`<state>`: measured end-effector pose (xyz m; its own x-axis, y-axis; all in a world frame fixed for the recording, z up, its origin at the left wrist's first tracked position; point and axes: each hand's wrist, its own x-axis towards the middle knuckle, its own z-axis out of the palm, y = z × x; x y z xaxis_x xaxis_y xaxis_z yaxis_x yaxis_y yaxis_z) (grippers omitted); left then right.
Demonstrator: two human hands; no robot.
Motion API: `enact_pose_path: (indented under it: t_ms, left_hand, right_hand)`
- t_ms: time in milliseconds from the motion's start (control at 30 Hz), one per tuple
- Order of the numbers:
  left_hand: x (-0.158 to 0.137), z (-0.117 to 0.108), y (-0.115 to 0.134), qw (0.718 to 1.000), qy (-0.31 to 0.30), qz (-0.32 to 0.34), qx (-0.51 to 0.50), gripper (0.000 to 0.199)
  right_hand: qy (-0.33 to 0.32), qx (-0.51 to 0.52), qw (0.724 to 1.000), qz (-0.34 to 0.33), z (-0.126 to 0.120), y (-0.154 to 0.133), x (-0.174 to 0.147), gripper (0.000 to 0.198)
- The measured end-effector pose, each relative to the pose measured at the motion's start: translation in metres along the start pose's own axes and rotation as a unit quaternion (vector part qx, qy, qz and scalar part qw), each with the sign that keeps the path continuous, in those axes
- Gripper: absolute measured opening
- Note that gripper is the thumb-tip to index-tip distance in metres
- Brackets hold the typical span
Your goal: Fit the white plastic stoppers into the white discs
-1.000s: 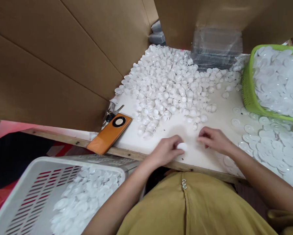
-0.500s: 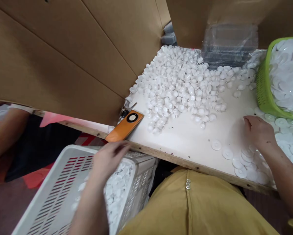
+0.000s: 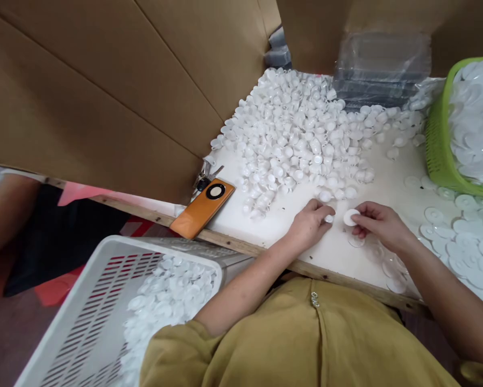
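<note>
My left hand [image 3: 310, 224] is closed over the white table, pinching a tiny white cup [image 3: 329, 219] between thumb and fingers. Just to its right, my right hand [image 3: 376, 221] grips a small white saucer [image 3: 351, 217] by its edge, tilted up towards the cup. A small gap separates cup and saucer. Behind both hands spreads a large heap of tiny white cups [image 3: 293, 129]. Flat white saucers [image 3: 467, 242] lie loosely on the right, some partly hidden by my right forearm.
A green basket [image 3: 435, 134] full of white saucers stands at the right. Lower left is a white slotted crate [image 3: 80, 301] holding many small white pieces. An orange phone [image 3: 203, 209] and keys [image 3: 204, 180] lie by the cardboard wall [image 3: 104, 97]. Another person's arm [image 3: 11, 209] shows at far left.
My left hand has come from above the crate to the table, now with a cup. My right hand has moved left from the loose saucers, holding one.
</note>
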<state>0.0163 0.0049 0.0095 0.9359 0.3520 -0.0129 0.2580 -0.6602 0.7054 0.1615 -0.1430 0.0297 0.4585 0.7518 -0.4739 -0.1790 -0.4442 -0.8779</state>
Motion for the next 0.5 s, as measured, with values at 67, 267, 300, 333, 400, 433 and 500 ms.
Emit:
enact_pose_path:
  t_ms: [67,267,300,333,400,433,500]
  left_hand:
    - [-0.006,-0.001,-0.003,0.999,-0.009,-0.002,-0.042,0.020]
    - [-0.004,0.000,-0.008,0.999,-0.008,-0.019,-0.043,0.021]
    - [-0.003,0.000,-0.008,0.999,-0.012,-0.019,-0.042,0.022]
    - [-0.003,-0.001,-0.008,0.999,-0.018,-0.016,-0.044,0.023]
    - [-0.002,-0.005,-0.008,0.998,-0.033,-0.010,-0.054,0.025]
    - [-0.003,-0.008,-0.008,0.997,-0.039,-0.008,-0.061,0.026]
    - [-0.003,-0.016,-0.007,0.996,-0.052,-0.002,-0.074,0.028]
  right_hand:
    - [-0.040,-0.002,0.999,0.018,0.015,-0.004,0.006,0.032]
    - [-0.060,-0.063,0.996,0.037,0.044,-0.010,0.021,0.030]
    - [-0.060,-0.072,0.995,0.042,0.044,-0.010,0.022,0.029]
    - [-0.059,-0.078,0.994,0.047,0.044,-0.010,0.024,0.028]
    - [-0.058,-0.083,0.993,0.056,0.043,-0.011,0.026,0.027]
    - [-0.061,-0.084,0.993,0.060,0.043,-0.012,0.027,0.027]
    - [-0.069,-0.084,0.992,0.067,0.042,-0.014,0.028,0.027]
